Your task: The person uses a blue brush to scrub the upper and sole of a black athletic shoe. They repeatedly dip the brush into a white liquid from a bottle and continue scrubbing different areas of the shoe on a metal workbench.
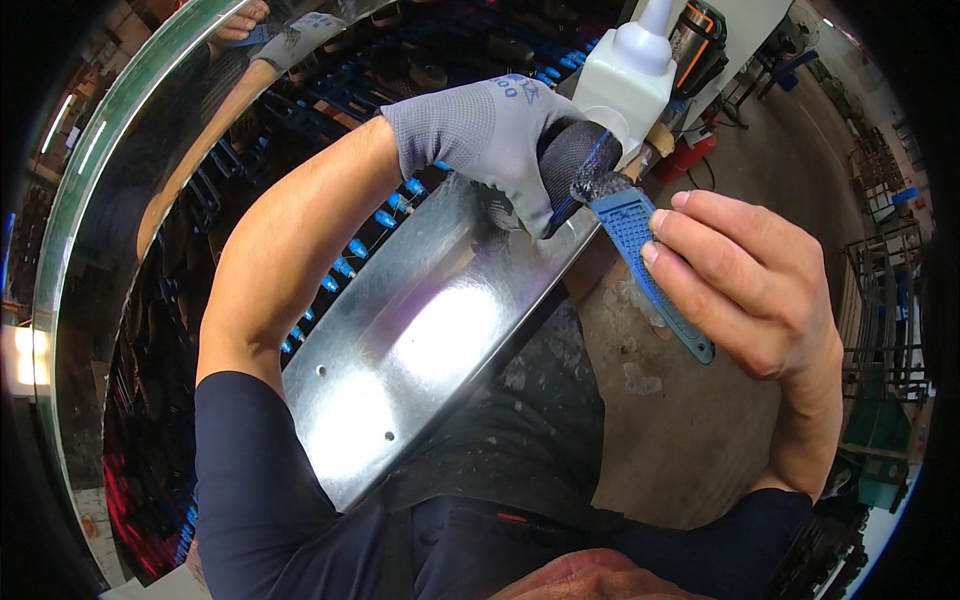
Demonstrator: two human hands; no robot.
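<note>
The gloved left hand (pixel 490 140) curls its fingers round a black mesh piece (pixel 572 165); the bare right hand (pixel 765 280) pinches a blue brush (pixel 645 262) between thumb and fingertips. The brush slants, bristle end up-left against the mesh, handle down-right. A shiny metal panel (pixel 430 320) lies below; a white bottle (pixel 625 85) stands just beyond.

Gloved left hand (pixel 490 135): one
Bare right hand (pixel 755 275): one
Blue-handled tool (pixel 632 230): one
Black mesh piece (pixel 572 165): one
White bottle (pixel 622 88): one
Metal panel (pixel 430 310): one
Round holes (pixel 320 370) in the panel: two visible
Blue fittings (pixel 386 218): several, too crowded to count
Red cylinder (pixel 687 157): one
</note>
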